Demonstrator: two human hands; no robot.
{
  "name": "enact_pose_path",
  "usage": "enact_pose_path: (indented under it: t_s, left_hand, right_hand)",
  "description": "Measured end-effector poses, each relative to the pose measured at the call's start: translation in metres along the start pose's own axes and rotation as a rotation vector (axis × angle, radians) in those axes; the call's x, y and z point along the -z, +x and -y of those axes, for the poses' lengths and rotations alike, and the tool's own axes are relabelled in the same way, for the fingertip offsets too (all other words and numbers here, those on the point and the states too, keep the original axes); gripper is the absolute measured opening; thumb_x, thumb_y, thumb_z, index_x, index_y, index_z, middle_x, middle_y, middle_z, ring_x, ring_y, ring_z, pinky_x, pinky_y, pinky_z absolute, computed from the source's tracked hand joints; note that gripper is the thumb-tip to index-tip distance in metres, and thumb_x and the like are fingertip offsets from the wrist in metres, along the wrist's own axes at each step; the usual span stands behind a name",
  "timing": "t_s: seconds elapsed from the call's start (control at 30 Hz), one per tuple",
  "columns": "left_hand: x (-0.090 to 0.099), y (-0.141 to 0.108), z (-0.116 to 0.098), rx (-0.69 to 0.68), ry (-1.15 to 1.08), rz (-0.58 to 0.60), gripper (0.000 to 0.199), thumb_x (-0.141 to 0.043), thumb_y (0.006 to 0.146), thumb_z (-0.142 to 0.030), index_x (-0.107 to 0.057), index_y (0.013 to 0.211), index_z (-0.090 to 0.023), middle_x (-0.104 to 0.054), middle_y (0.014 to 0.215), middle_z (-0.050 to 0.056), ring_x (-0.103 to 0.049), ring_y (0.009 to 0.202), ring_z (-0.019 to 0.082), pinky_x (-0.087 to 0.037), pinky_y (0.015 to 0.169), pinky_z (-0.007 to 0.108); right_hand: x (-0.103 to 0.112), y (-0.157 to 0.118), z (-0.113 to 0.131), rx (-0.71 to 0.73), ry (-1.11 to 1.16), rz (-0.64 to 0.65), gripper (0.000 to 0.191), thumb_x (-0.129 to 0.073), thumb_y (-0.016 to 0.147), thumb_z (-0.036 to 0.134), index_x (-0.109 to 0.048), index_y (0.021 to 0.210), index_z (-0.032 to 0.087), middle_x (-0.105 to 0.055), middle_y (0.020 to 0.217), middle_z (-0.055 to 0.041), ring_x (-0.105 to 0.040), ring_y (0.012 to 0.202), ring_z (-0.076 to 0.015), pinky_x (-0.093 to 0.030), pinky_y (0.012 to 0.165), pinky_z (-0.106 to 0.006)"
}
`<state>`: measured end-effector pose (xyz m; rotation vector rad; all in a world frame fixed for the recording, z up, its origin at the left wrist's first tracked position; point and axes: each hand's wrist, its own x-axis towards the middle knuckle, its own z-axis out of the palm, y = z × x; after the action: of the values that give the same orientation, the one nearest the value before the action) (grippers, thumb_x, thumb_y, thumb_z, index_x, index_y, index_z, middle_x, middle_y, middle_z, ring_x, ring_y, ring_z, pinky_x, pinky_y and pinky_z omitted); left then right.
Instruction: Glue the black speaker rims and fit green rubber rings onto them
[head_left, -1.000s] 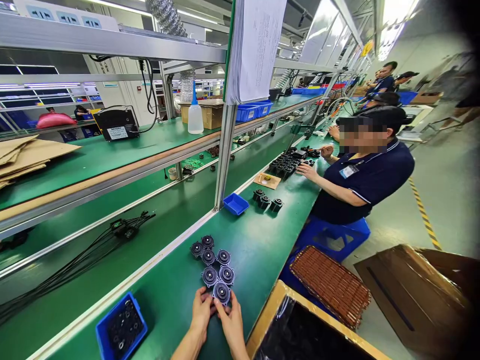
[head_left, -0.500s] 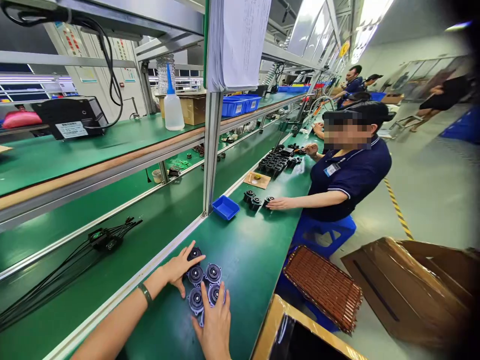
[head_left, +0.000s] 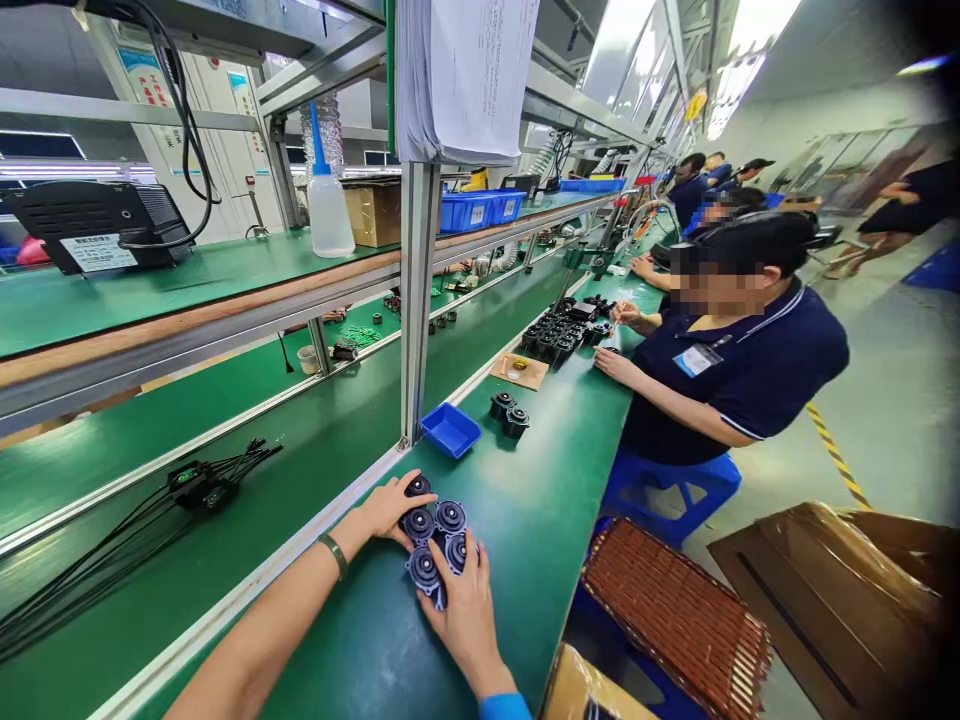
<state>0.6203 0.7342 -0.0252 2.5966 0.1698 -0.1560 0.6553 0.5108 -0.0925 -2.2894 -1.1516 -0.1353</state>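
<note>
Several round black motor-like parts (head_left: 425,567) with ringed tops and lugged flanges stand packed together on the green bench. My left hand (head_left: 392,508) is at the far left of the cluster, thumb and fingers closed around the farthest part. Closed against the near right side is my right hand (head_left: 466,605), its fingers over the right-hand and nearest parts and partly hiding them. The parts appear to rest on the bench top, squeezed between both hands. Just beyond them sits a blue tray (head_left: 451,432).
Two similar black parts (head_left: 515,421) stand past the tray, near a small board (head_left: 519,371). A co-worker (head_left: 739,350) sits on the right beside a larger group of black parts (head_left: 559,335). A metal post (head_left: 415,310) rises at left. A woven brown basket (head_left: 675,610) lies off the bench edge.
Both my hands have closed in on the cluster and appear to have shifted it farther along the bench. The co-worker's near hand has drawn back, and two parts stand where three stood. The view has shifted.
</note>
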Motion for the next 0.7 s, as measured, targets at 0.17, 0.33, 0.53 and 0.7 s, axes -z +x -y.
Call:
enact_pose_path:
  t_s: [0.17, 0.33, 0.53, 0.7]
  left_hand:
    - [0.004, 0.058, 0.003, -0.058, 0.006, -0.050, 0.119, -0.095, 0.039, -0.051, -0.043, 0.144, -0.031, -0.014, 0.161, 0.016, -0.032, 0.136, 0.054, -0.030, 0.110, 0.062]
    - [0.035, 0.022, 0.009, -0.010, -0.027, -0.087, 0.126, -0.095, 0.046, -0.043, -0.028, 0.151, -0.025, -0.004, 0.163, 0.016, -0.016, 0.144, 0.049, -0.026, 0.114, 0.057]
    - [0.094, -0.200, 0.014, 0.348, -0.076, -0.185, 0.087, -0.089, 0.059, -0.032, -0.051, 0.136, -0.021, -0.030, 0.157, 0.013, -0.038, 0.137, 0.041, -0.030, 0.112, 0.046]
    - [0.084, -0.441, -0.058, 0.717, -0.070, -0.410, 0.075, -0.072, 0.080, -0.039, -0.039, 0.145, -0.022, -0.029, 0.158, 0.011, -0.035, 0.141, 0.035, -0.027, 0.115, 0.044]
  right_hand:
    - [0.011, 0.057, -0.064, 0.090, -0.050, 0.027, 0.065, -0.076, 0.068, 0.029, -0.061, 0.131, 0.033, -0.025, 0.158, -0.0095, -0.032, 0.139, -0.0425, -0.039, 0.106, -0.055]
    - [0.032, 0.063, -0.067, 0.096, -0.034, 0.052, 0.089, -0.077, 0.067, 0.051, -0.044, 0.145, 0.024, -0.018, 0.159, -0.0188, -0.023, 0.140, -0.0509, -0.031, 0.103, -0.069]
    - [0.048, -0.007, 0.042, 0.264, 0.449, 0.345, 0.066, -0.055, 0.085, 0.058, -0.052, 0.139, 0.020, -0.052, 0.140, -0.0152, -0.052, 0.126, -0.0300, -0.043, 0.106, -0.045]
    - [0.033, -0.159, 0.149, 0.436, 0.602, 0.895, 0.068, -0.064, 0.081, 0.046, -0.045, 0.145, 0.031, -0.046, 0.148, -0.0089, -0.047, 0.134, -0.0300, -0.042, 0.108, -0.046]
